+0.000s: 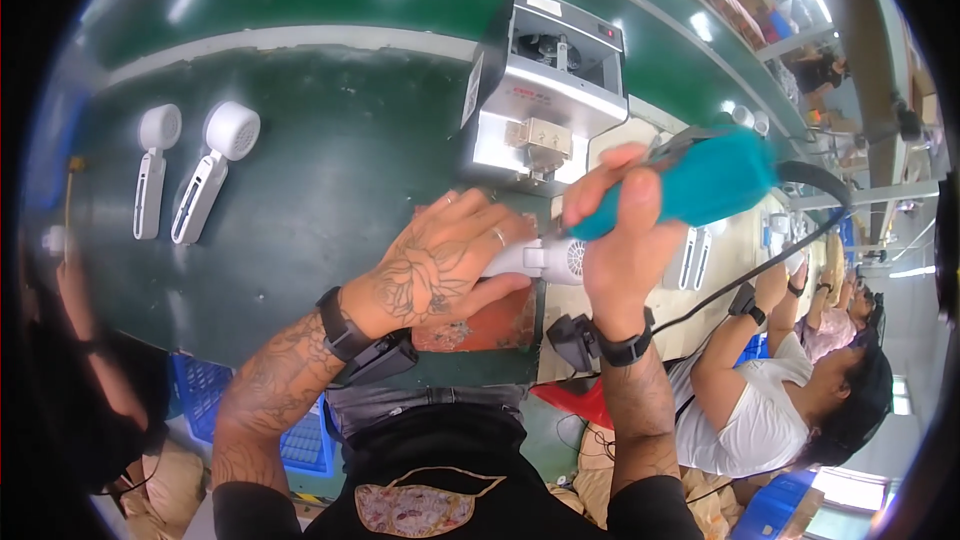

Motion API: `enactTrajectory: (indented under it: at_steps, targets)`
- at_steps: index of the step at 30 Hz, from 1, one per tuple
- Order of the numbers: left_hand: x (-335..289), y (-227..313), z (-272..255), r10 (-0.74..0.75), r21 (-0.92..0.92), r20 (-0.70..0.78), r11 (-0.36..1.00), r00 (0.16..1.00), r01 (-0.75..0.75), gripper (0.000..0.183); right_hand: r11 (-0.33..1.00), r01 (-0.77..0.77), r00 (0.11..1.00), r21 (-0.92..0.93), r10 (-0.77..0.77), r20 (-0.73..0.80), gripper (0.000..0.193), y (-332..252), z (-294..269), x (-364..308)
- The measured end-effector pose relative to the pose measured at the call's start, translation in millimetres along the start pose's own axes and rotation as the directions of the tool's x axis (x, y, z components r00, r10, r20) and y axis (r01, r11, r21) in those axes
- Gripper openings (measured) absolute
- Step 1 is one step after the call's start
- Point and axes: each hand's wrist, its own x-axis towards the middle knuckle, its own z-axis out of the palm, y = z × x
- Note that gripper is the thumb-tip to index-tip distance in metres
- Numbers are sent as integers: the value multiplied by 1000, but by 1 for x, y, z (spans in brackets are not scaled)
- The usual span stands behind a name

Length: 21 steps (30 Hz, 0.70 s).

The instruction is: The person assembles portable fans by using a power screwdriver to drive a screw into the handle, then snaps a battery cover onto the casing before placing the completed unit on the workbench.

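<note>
A small white fan (545,260), judged light, rigid and best held by its handle, is pinned near the table's (330,190) front edge by the left hand (440,275), while the right hand (615,240) is closed round a teal screwdriver (690,185).

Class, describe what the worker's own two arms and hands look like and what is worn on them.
The left hand and its forearm bear dark floral tattoos; a ring sits on one finger. Each wrist wears a black strap carrying a small black box. The right hand shows no tattoos. Both arms emerge from short black sleeves.
</note>
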Motion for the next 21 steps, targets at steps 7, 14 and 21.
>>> enactTrajectory:
  at_steps: [7,14,21]
  targets:
    - [0,1,0,-21,-14,-3,1000,1000,21,38,977,203,975,-67,-208,-79,34,10,19,47]
    - [1,1,1,3,-16,1,1000,1000,-3,38,987,155,982,31,-151,-113,30,10,21,38]
    - [3,2,-1,-35,-16,13,999,999,36,35,992,87,996,91,-83,-45,54,-25,-10,-20]
